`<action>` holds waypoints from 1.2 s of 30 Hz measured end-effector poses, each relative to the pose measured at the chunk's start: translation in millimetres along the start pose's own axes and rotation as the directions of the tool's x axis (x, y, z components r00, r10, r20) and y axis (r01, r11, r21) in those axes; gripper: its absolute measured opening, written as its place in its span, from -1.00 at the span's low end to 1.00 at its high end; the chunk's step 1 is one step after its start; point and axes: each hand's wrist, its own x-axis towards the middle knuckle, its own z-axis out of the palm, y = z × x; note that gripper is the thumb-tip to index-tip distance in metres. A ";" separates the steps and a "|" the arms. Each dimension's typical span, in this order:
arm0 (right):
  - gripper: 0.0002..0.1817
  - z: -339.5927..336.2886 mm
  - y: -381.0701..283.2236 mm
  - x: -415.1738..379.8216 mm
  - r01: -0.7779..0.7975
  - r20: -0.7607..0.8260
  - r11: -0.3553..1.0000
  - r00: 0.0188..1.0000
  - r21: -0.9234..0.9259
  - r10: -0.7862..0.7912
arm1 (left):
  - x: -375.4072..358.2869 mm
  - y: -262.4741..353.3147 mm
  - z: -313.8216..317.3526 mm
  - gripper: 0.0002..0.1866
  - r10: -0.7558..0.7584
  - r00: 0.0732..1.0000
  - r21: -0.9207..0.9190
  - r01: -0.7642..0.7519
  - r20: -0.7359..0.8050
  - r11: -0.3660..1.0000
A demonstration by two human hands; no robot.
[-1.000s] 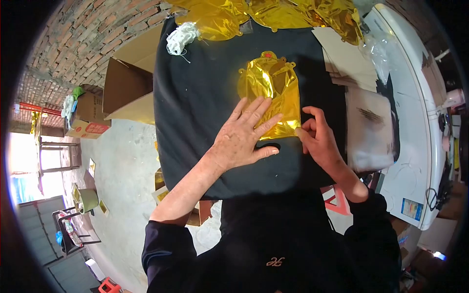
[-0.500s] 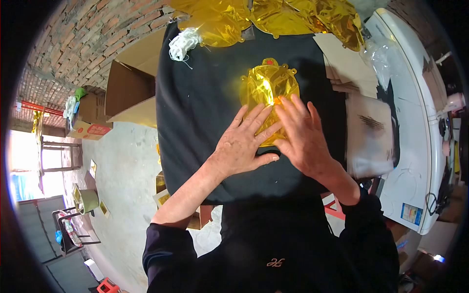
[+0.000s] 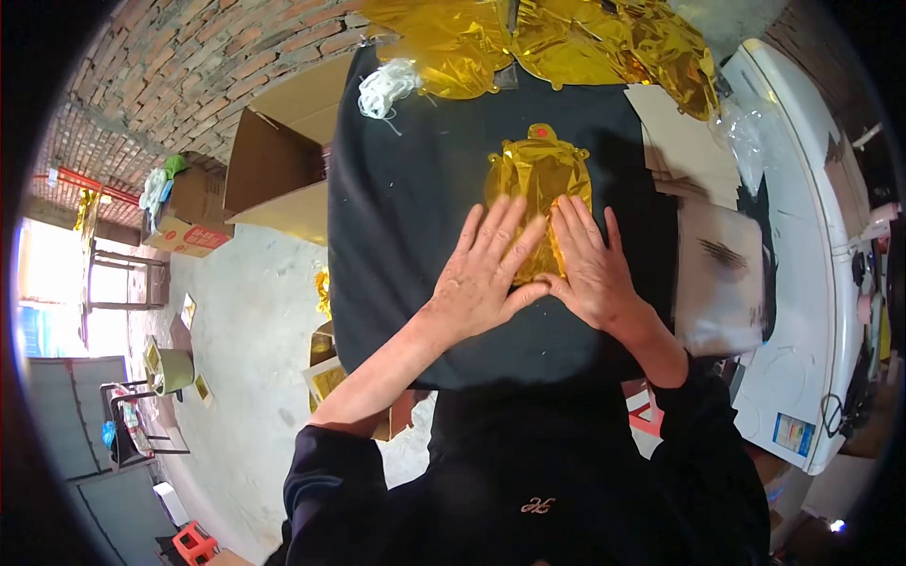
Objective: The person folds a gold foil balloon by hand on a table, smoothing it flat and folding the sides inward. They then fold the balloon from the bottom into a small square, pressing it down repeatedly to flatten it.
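A shiny gold foil balloon, flat, with small tabs along its edge and a red mark on its top tab, lies on the black cloth covering the table. My left hand rests flat over its lower left part, fingers outstretched. Beside it, my right hand lies flat on the lower right part, fingers extended. The two thumbs meet or nearly meet at the balloon's bottom edge. Both palms hide much of the lower half.
More gold foil balloons lie along the far edge, near a bundle of white string. At the right are brown cardboard sheets, a plastic-wrapped stack and a white appliance. An open cardboard box stands to the left.
My right hand has drawn down and its fingers have come closer together. My left hand has shifted slightly right, bringing the thumbs together. The foil looks flatter. The whole view has shifted slightly.
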 end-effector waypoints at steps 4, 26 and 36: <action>0.03 3.3 -0.5 1.7 0.000 -0.045 1.000 0.999 0.001 0.000 | -17.7 13.6 6.1 -0.08 -0.303 0.935 -0.055 0.298 -0.183 0.953; 0.06 1.1 -3.0 4.6 -0.091 0.177 0.996 0.980 -0.018 0.093 | 105.0 -55.3 11.0 -0.25 -0.588 0.808 -0.081 0.585 -0.024 0.807; 0.01 -4.8 -5.2 5.1 -0.093 0.163 0.994 0.983 0.058 0.082 | 155.3 -73.6 -12.3 -0.41 -0.466 0.717 -0.197 0.630 0.518 0.751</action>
